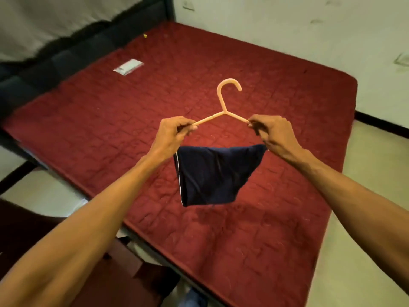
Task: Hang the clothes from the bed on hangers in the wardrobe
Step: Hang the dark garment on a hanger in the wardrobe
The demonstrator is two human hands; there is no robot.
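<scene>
Left hand (174, 135) and right hand (274, 136) pinch the hanger (225, 112) with a navy garment (212, 176), perhaps shorts, over the mattress (287, 96).

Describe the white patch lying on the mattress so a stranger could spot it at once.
Start with the red quilted mattress filling the middle of the view. Look past the hanger to the mattress's far left part, near the dark bed frame. There lies a flat white rectangle, far bigger than the tiny yellow speck beyond it.
</scene>
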